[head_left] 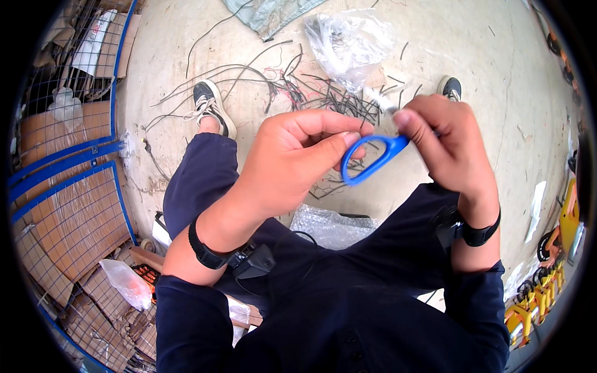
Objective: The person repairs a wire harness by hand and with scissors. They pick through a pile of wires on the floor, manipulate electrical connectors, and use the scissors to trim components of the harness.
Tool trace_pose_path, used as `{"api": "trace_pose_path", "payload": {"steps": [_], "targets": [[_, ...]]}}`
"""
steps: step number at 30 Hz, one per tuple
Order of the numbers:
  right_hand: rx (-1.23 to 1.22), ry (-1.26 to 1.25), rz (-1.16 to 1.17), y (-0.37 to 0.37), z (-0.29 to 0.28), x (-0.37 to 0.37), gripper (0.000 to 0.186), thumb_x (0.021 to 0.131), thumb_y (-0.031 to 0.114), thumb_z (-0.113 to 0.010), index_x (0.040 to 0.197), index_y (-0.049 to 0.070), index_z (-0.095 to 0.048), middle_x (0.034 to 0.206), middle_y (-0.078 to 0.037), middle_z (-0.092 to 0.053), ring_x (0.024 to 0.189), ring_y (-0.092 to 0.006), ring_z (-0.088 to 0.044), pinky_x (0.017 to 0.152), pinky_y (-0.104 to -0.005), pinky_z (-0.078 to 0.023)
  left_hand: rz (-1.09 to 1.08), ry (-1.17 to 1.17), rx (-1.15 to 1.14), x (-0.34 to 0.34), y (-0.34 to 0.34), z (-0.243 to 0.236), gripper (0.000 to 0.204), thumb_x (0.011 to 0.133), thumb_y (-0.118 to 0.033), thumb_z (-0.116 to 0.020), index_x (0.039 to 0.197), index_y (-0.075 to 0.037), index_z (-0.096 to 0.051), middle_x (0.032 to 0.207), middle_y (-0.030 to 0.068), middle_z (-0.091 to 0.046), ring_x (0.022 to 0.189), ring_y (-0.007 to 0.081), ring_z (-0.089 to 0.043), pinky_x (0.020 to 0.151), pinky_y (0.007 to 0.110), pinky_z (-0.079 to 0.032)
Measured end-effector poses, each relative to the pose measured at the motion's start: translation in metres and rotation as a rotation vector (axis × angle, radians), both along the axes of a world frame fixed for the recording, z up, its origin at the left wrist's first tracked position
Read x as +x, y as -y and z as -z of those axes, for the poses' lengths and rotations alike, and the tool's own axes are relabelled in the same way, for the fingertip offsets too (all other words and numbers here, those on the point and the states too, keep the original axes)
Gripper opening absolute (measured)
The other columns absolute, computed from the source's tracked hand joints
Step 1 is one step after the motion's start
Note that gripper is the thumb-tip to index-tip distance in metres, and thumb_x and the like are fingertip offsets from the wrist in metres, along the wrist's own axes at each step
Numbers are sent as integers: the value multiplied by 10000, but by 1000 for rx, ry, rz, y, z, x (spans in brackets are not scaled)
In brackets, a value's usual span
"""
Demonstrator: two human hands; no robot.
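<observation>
My right hand [451,140] grips blue-handled scissors [394,147], pinched between thumb and fingers in mid-air above the floor [485,68], as I watch from the remote end. One blue loop slants down toward the left hand [292,155], which is closed, thumb and forefinger brought together at its rim. A thin dark strand shows at those fingertips; I cannot tell whether it is held. The pale part of the scissors, beyond the right thumb, is blurred. Black wristbands [482,235] circle both wrists, and a dark boxy device [254,260] sits at the left one. Below, navy trousers [202,171] spread wide on either side of a sheet of bubble wrap [329,229].

Beyond the hands, a heap of short dark wire pieces [339,102] lies between two dark sneakers [208,102], with longer strands trailing toward the floor's left edge and reddish threads among them. Just past the heap rests a crumpled clear plastic bag [351,46]; farther on, toward the floor's far edge, lies a grey-green sheet [273,15]. Along the left edge I see a blue mesh cage [93,153] with cardboard [87,217] inside; along the right edge, a row of yellow equipment [538,304].
</observation>
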State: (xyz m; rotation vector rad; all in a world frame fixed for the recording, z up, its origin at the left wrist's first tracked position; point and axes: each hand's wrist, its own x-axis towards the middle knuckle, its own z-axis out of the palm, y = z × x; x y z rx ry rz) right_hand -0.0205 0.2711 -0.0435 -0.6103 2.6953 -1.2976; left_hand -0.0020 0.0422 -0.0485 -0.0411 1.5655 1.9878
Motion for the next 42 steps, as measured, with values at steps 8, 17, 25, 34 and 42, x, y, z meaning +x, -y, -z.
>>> {"api": "trace_pose_path", "payload": {"steps": [8, 17, 25, 34, 42], "targets": [[-121, 19, -222, 1, -5, 7, 162, 892, 177, -656, 784, 57, -673, 621, -59, -596, 552, -270, -554, 583, -346, -439, 37, 14, -8, -1, 2, 1, 260, 936, -69, -614, 1166, 49, -635, 1088, 129, -692, 928, 130, -661, 790, 243, -534], [-110, 59, -232, 6, -1, 5, 172, 899, 185, -648, 778, 65, -666, 577, -61, -559, 528, -276, -531, 579, -351, -425, 60, -11, 24, 3, -1, 1, 262, 932, -67, -620, 1165, 52, -632, 1039, 112, -696, 920, 123, -657, 795, 245, -537], [-106, 12, -207, 5, 2, 4, 240, 906, 192, -642, 712, 53, -623, 531, -81, -501, 505, -301, -511, 557, -364, -417, 16, 15, 28, 5, -6, 0, 223, 941, -52, -595, 1128, 65, -629, 979, 111, -695, 891, 115, -660, 799, 235, -535], [-95, 170, 60, -10, -3, -1, 279, 943, 200, -618, 759, -9, -624, 552, -88, -490, 502, -176, -427, 497, -299, -370, -15, -62, -35, 5, -6, -6, 233, 947, -61, -595, 1139, 67, -629, 1042, 123, -698, 926, 135, -662, 812, 244, -531], [-147, -30, -231, 5, 7, 8, 151, 918, 163, -622, 818, 54, -651, 594, -72, -549, 563, -289, -535, 634, -354, -438, 43, -30, -53, 0, -6, -2, 260, 941, -39, -591, 1177, 64, -620, 1079, 132, -691, 952, 142, -666, 827, 253, -540]]}}
